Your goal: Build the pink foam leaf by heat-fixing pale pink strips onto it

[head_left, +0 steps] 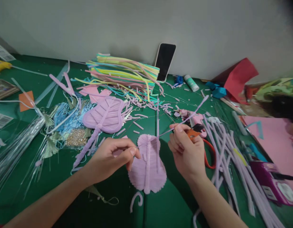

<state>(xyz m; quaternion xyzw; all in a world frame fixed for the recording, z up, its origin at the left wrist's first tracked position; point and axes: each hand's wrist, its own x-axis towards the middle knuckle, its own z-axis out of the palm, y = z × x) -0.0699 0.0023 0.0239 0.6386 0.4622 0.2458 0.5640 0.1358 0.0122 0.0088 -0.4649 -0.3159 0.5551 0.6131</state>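
Observation:
My right hand (187, 152) pinches a thin lilac pipe cleaner (195, 112) between thumb and fingertips. It slants up to the right beyond the hand and down left toward another upright lilac strand (157, 126). Below lies a gourd-shaped lilac panel (152, 171) with scalloped edges and a thick central rib. Over its left edge is my left hand (117, 155), thumb and index finger pressed together; whatever they hold, if anything, is hidden. A finished-looking lilac leaf-shaped fan (105, 115) with a wrapped handle rests to the left. Red-handled scissors (210, 155) are partly hidden behind my right hand.
Bundled coloured pipe cleaners (124, 72) lie at the back beside a propped phone (165, 60). Loose lilac pipe cleaners (234, 161) and a purple device (272, 183) are at right. Blue tassels (65, 117) and gold beads (77, 137) sit left. A curled offcut (136, 201) lies in front.

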